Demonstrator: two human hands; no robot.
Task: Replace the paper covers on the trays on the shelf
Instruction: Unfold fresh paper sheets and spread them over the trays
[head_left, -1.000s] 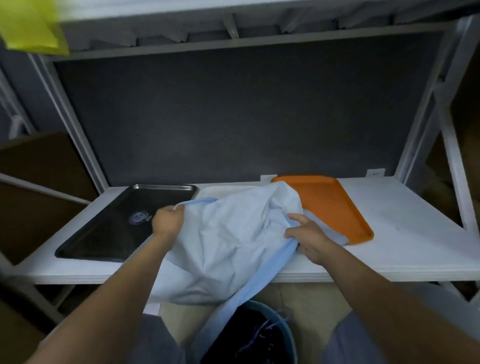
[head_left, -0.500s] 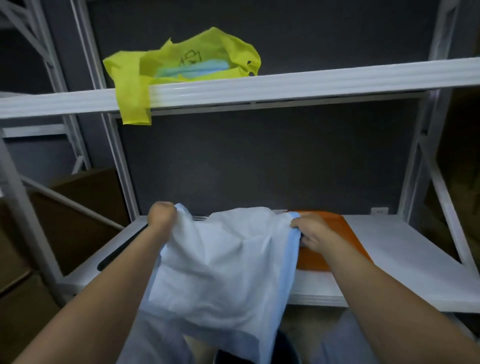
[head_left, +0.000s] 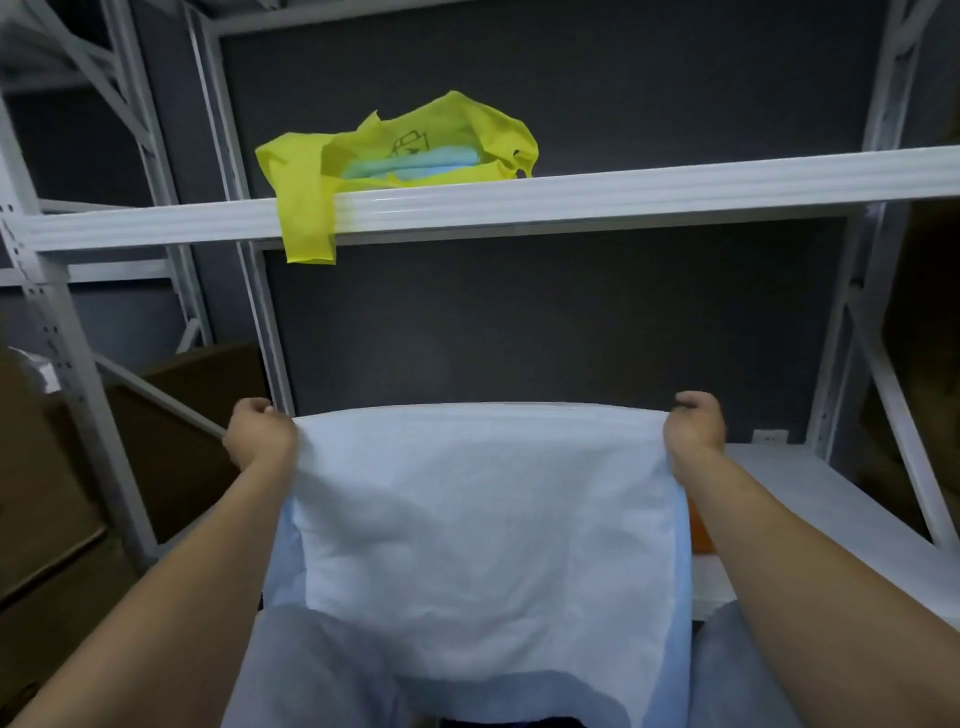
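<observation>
Now, cover (head_left: 483, 519), bunched before, I held spread, left hand (head_left: 260, 436) and right hand (head_left: 696, 434) each gripping a corner, seemingly ready to lay.

pale blue paper cover (head_left: 483, 519), spread, hanging upright

Both forearms are bare down to the left hand (head_left: 260, 434) and right hand (head_left: 696, 434); grey clothing (head_left: 737, 675) shows below.

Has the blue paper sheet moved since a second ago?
Yes, upward. The sheet lay bunched on the lower shelf; now the left hand and right hand hold it spread, its top edge well above that shelf.
</observation>
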